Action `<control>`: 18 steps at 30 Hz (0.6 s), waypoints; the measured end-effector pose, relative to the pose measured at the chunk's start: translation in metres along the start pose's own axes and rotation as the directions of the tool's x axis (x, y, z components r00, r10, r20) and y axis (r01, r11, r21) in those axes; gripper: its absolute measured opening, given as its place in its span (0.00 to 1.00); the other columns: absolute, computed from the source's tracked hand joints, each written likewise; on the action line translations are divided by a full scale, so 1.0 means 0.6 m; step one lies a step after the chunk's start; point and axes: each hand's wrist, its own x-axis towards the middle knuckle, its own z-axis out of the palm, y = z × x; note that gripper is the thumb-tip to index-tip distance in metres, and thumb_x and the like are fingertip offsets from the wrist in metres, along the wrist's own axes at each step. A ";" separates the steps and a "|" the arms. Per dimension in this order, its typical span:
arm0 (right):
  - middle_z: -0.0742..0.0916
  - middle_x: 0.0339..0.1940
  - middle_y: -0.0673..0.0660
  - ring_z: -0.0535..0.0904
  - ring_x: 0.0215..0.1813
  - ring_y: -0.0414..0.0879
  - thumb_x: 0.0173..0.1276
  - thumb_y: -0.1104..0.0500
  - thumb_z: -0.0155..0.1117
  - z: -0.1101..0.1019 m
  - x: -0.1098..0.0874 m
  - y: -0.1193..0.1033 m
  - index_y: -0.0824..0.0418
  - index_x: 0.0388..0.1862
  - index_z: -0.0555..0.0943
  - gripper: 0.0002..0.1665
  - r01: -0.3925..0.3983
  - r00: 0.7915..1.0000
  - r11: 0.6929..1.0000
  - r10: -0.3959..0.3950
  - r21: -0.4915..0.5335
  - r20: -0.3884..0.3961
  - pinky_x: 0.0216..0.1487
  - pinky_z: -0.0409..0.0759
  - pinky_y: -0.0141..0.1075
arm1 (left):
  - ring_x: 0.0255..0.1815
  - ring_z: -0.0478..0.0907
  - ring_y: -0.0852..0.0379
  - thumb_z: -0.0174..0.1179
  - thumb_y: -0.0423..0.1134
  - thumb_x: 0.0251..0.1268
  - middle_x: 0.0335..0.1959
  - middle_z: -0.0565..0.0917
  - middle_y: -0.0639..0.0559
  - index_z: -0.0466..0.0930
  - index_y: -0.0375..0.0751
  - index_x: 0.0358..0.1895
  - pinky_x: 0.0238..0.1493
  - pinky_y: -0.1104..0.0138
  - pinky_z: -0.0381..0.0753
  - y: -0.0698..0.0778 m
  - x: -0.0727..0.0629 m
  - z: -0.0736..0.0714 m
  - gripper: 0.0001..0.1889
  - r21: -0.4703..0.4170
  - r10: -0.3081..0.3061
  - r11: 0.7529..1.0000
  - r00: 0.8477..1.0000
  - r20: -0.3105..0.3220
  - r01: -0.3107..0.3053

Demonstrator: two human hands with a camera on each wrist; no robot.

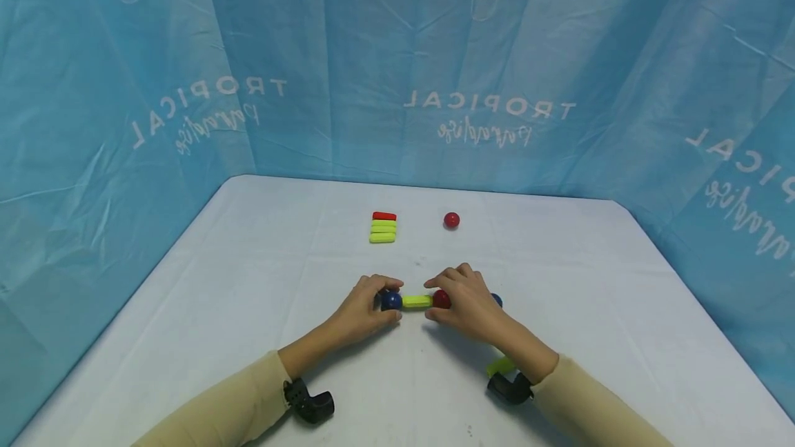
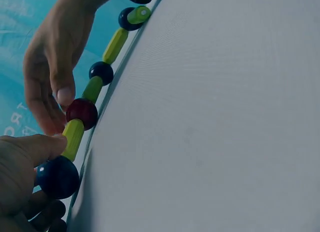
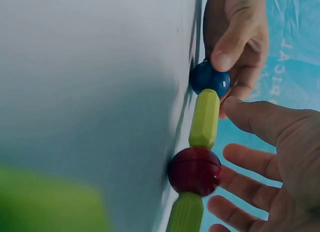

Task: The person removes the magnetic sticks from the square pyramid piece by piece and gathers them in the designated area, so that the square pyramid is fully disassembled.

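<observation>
Left hand (image 1: 359, 308) has thumb and fingers curled round a blue ball (image 1: 392, 301), part of a ball-and-stick row on the white table (image 1: 248, 261). Right hand (image 1: 467, 303), fingers loosely spread, is around the red ball (image 1: 441, 299); yellow stick (image 1: 417, 301) joins both balls.

five balls (image 1: 392, 301), eight rods (image 1: 417, 301)

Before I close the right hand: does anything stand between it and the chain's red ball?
Nothing visible does. The right hand is beside the red ball, its fingers close to or touching it. The yellow rod only extends toward the left hand.
</observation>
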 end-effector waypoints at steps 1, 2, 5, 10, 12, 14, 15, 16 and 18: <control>0.84 0.47 0.50 0.70 0.50 0.47 0.52 0.47 0.74 0.000 0.006 -0.002 0.52 0.50 0.82 0.26 -0.009 1.000 1.000 0.008 0.024 0.017 0.51 0.69 0.44 | 0.48 0.66 0.59 0.68 0.41 0.53 0.52 0.78 0.55 0.75 0.48 0.57 0.53 0.60 0.70 0.000 0.000 0.000 0.25 -0.001 -0.006 1.000 1.000 -0.007 0.006; 0.85 0.46 0.50 0.70 0.50 0.47 0.53 0.47 0.73 0.001 0.012 -0.003 0.52 0.50 0.82 0.25 -0.020 0.999 0.999 0.019 0.050 0.035 0.51 0.68 0.44 | 0.48 0.66 0.59 0.69 0.43 0.53 0.52 0.78 0.55 0.76 0.48 0.56 0.51 0.62 0.70 -0.001 0.001 0.000 0.25 0.003 -0.011 1.000 1.000 -0.015 0.011; 0.86 0.41 0.48 0.70 0.44 0.44 0.53 0.49 0.73 0.006 0.027 -0.004 0.53 0.48 0.84 0.22 -0.055 0.995 0.992 0.046 0.109 0.084 0.48 0.66 0.41 | 0.45 0.65 0.58 0.69 0.47 0.52 0.50 0.78 0.55 0.78 0.48 0.54 0.46 0.64 0.66 -0.003 0.003 -0.001 0.24 0.014 -0.040 0.999 0.999 -0.032 0.040; 0.86 0.35 0.46 0.67 0.38 0.41 0.54 0.51 0.73 0.023 0.039 0.001 0.52 0.45 0.86 0.18 -0.075 0.992 0.987 0.059 0.140 0.115 0.42 0.63 0.37 | 0.43 0.65 0.57 0.70 0.46 0.50 0.47 0.80 0.53 0.81 0.48 0.50 0.43 0.65 0.63 -0.002 0.005 0.000 0.21 0.019 -0.042 0.999 0.998 -0.051 0.043; 0.86 0.35 0.45 0.67 0.37 0.41 0.55 0.52 0.72 0.028 0.038 0.004 0.51 0.43 0.86 0.15 -0.078 0.991 0.987 0.062 0.140 0.115 0.41 0.63 0.36 | 0.43 0.66 0.57 0.71 0.45 0.50 0.46 0.81 0.53 0.82 0.48 0.49 0.43 0.65 0.62 -0.001 0.005 0.002 0.20 0.026 -0.028 0.999 0.998 -0.050 0.029; 0.87 0.35 0.45 0.67 0.37 0.40 0.56 0.53 0.71 0.029 0.034 0.008 0.51 0.42 0.87 0.13 -0.077 0.992 0.987 0.061 0.143 0.113 0.41 0.63 0.35 | 0.42 0.66 0.58 0.71 0.45 0.50 0.45 0.82 0.53 0.82 0.47 0.49 0.44 0.65 0.61 0.001 0.003 0.005 0.20 0.038 -0.011 0.999 0.999 -0.044 0.013; 0.87 0.35 0.45 0.67 0.37 0.40 0.57 0.54 0.71 0.029 0.030 0.010 0.51 0.41 0.87 0.12 -0.073 0.992 0.987 0.058 0.144 0.110 0.41 0.63 0.35 | 0.42 0.66 0.58 0.71 0.45 0.50 0.45 0.82 0.53 0.82 0.47 0.49 0.44 0.65 0.61 0.002 0.002 0.006 0.20 0.044 -0.005 0.999 0.999 -0.039 0.006; 0.87 0.35 0.44 0.68 0.36 0.39 0.57 0.54 0.71 0.029 0.026 0.012 0.51 0.40 0.87 0.12 -0.063 0.993 0.988 0.049 0.141 0.103 0.40 0.64 0.34 | 0.42 0.66 0.58 0.71 0.46 0.49 0.44 0.82 0.53 0.82 0.47 0.48 0.44 0.64 0.61 0.003 0.000 0.009 0.20 0.049 0.004 0.999 0.999 -0.035 -0.002; 0.87 0.34 0.44 0.68 0.36 0.38 0.56 0.54 0.71 0.028 0.016 0.016 0.51 0.40 0.87 0.11 -0.038 0.996 0.990 0.025 0.135 0.090 0.40 0.64 0.33 | 0.42 0.65 0.58 0.71 0.46 0.49 0.43 0.82 0.54 0.82 0.48 0.48 0.45 0.63 0.60 0.006 -0.004 0.013 0.20 0.059 0.018 0.998 1.000 -0.025 -0.017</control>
